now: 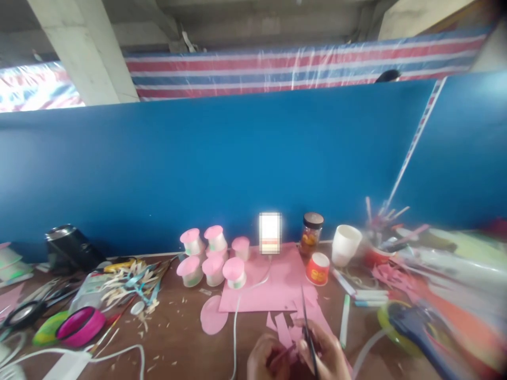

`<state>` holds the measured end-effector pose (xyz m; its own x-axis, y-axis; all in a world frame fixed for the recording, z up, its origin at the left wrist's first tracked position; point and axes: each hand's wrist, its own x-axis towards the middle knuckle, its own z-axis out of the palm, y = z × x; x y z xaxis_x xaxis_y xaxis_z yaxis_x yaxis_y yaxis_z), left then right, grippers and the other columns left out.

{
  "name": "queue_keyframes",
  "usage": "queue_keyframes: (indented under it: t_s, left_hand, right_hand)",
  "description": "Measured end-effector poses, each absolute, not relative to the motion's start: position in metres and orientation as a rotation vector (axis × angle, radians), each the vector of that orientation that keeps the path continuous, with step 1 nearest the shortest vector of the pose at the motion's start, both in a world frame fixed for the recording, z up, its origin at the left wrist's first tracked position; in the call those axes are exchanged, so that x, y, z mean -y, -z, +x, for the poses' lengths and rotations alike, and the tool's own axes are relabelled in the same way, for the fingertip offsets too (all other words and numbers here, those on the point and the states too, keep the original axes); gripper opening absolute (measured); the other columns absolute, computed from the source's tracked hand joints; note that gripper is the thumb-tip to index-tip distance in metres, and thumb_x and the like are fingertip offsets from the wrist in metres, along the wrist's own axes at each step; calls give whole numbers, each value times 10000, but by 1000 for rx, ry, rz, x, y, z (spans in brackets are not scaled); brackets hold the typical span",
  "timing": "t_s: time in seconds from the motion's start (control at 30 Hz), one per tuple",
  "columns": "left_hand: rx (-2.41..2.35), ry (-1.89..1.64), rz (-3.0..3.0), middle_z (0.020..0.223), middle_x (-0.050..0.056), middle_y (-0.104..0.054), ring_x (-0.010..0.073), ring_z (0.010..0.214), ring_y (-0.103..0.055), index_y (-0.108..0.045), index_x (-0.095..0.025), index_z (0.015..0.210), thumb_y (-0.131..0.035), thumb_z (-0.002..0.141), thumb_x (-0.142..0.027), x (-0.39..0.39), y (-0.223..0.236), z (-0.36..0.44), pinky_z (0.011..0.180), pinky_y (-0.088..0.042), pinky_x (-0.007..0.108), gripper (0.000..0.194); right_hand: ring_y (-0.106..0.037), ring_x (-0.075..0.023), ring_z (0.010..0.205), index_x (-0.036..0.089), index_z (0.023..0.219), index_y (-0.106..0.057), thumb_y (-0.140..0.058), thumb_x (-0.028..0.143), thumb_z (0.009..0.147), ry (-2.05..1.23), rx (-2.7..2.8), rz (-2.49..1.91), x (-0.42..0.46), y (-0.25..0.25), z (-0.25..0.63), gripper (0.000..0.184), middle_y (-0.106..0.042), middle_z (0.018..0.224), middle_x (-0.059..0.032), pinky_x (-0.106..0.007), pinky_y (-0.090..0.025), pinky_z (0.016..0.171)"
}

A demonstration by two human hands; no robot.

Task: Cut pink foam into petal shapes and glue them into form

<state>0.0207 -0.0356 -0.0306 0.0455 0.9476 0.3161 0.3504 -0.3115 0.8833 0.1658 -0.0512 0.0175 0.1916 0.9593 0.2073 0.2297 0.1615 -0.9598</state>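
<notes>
At the bottom edge of the view, my left hand (266, 358) is closed with a pink paper piece (282, 359) pinched in its fingers. Just to its right, my right hand (327, 352) grips dark scissors (304, 311), seen edge-on with the long blade pointing away from me. Pink paper scraps (282, 328) lie just beyond both hands. Farther back, a large pink sheet (257, 301) is spread on the table, with a round pink cutout (214, 315) at its left. Several white cups with pink round tops (214, 266) stand in a group behind that.
A lit phone-like screen (270, 232), its picture blurred out, stands at the back. Near it are a lidded jar (311, 235), a red paper cup (317, 269) and white cups (346, 245). Markers (345, 319) and tape rolls (81, 326) lie to the sides. A white cable (235, 338) crosses the table.
</notes>
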Motion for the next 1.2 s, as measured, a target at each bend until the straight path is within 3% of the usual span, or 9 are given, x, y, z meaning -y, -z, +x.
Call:
queue_keyframes:
  t_s: [0.23, 0.43, 0.67, 0.83, 1.07, 1.2]
  left_hand:
    - [-1263, -1265, 1641, 630, 2, -546, 138, 611, -501, -551, -170, 611, -589, 712, -147, 37, 20, 14, 573, -385, 223, 110]
    - [-1252, -1253, 1497, 668, 16, -622, 158, 644, -546, -653, -159, 713, -586, 738, -174, 46, -1, 12, 616, -424, 237, 73]
    - [-1205, -1255, 1308, 768, 60, -692, 202, 737, -612, -723, -157, 841, -699, 689, -251, 45, -15, 13, 677, -460, 263, 181]
    - [-1175, -1198, 806, 567, 36, -628, 163, 530, -572, -667, -107, 710, -804, 588, -378, 40, -25, 16, 527, -437, 262, 327]
    - [-1055, -1137, 454, 727, 71, -704, 151, 606, -640, -674, -114, 803, -825, 583, -260, 36, -51, 20, 566, -496, 243, 304]
    - [-1058, -1058, 506, 771, 103, -724, 183, 650, -665, -690, -96, 870, -808, 611, -292, 39, -51, 22, 588, -512, 256, 346]
  right_hand:
    - [-517, -152, 475, 168, 929, -652, -664, 409, 766, -918, 1281, -1189, 44, -6, 166, 291, -572, 565, 0, -235, -431, 449]
    - [-603, -207, 661, 165, 916, -660, -687, 324, 757, -911, 1345, -1098, 46, -12, 163, 227, -665, 762, -66, -289, -489, 604]
    - [-557, -171, 636, 169, 932, -661, -702, 277, 757, -1031, 1339, -1003, 48, -21, 166, 209, -614, 705, -25, -267, -456, 599]
    - [-460, -123, 481, 150, 937, -643, -651, 454, 790, -1171, 1130, -1054, 49, -31, 169, 338, -503, 533, 28, -236, -378, 459]
    - [-462, -105, 457, 125, 938, -636, -672, 527, 747, -1278, 1049, -1173, 62, -35, 175, 446, -515, 543, 28, -225, -353, 440]
    - [-459, -99, 480, 139, 986, -638, -772, 444, 663, -1261, 955, -1193, 67, -35, 172, 464, -552, 587, 27, -219, -345, 454]
